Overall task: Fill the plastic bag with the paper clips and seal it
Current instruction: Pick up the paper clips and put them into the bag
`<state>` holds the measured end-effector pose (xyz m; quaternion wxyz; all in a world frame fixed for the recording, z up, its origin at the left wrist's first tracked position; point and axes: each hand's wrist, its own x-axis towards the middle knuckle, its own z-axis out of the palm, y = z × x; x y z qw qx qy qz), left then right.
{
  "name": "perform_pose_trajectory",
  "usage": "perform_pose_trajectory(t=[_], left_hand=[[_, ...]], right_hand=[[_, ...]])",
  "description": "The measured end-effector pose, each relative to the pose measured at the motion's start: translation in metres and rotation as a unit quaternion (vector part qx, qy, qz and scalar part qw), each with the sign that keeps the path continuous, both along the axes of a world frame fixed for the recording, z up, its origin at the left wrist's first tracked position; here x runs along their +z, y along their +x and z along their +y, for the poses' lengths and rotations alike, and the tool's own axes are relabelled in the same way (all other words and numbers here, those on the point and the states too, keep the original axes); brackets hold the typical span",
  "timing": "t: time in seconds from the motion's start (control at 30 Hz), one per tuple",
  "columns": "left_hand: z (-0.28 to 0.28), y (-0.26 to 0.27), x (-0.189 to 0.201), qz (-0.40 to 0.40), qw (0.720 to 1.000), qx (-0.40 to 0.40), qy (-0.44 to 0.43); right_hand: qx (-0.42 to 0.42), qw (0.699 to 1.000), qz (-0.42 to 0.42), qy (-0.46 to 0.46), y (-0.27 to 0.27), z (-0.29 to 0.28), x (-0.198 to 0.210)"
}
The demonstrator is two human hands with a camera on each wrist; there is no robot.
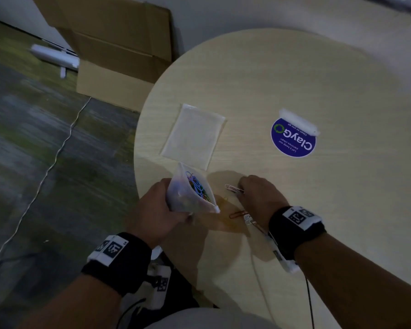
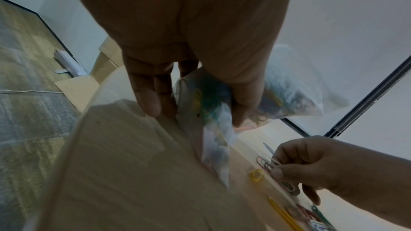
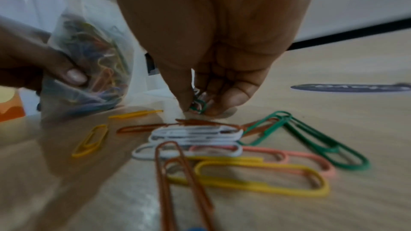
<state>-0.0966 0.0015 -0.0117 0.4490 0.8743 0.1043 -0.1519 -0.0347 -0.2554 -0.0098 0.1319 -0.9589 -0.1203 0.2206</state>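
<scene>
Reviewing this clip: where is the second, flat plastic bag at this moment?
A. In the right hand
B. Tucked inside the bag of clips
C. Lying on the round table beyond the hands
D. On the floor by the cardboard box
C: the flat plastic bag lies on the round table, untouched by either hand and beyond the left hand, which holds the bag of paper clips.

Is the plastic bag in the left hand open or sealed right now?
Open. The plastic bag gapes at the top in the head view, coloured paper clips showing through its mouth, while the left hand grips it.
</scene>
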Motion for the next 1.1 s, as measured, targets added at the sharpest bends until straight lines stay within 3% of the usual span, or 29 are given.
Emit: perform_pose_trajectory(t=[0.2,0.3,0.47,0.6,0.7,0.77,0.83,0.9,1.0,1.1], left_hand=[[-0.008,0.003,-0.005,-0.014,0.999,-0.024,0.032],[-0.012,0.005,-0.005,-0.003,0.997,-0.037,0.064],[-0.021,0.01,0.0,-0.007,0.997,-0.037,0.069],[-0.018,0.01,-0.002,-0.009,0.998,-0.044,0.052],[-0.014,0.009,-0.003,-0.008,0.998,-0.053,0.045],[-0.011,0.009,0.0,-0.015,0.998,-0.052,0.045],[-0.01,0.008,0.003,-0.019,0.998,-0.047,0.042],[-0.008,0.008,0.005,-0.02,0.998,-0.051,0.044],[-0.007,0.007,0.008,-0.014,0.998,-0.057,0.039],[-0.007,0.008,0.008,-0.008,0.998,-0.055,0.037]], right_hand=[[-0.125,0.978,-0.028,0.166,0.003,-0.003,0.052],[-0.136,0.96,-0.026,0.243,0.002,0.011,0.088],[-0.088,0.965,-0.028,0.246,-0.001,0.034,0.105],[-0.156,0.945,-0.083,0.275,-0.005,0.008,0.102],[-0.194,0.968,-0.049,0.151,-0.023,-0.04,0.083],[-0.155,0.986,0.045,0.029,-0.048,-0.064,0.063],[-0.125,0.983,0.132,-0.032,-0.078,-0.071,0.044],[-0.124,0.981,0.145,-0.032,-0.099,-0.068,0.026],[-0.171,0.982,0.073,0.018,-0.097,-0.052,0.008],[-0.147,0.987,0.025,0.055,-0.079,-0.04,0.004]])
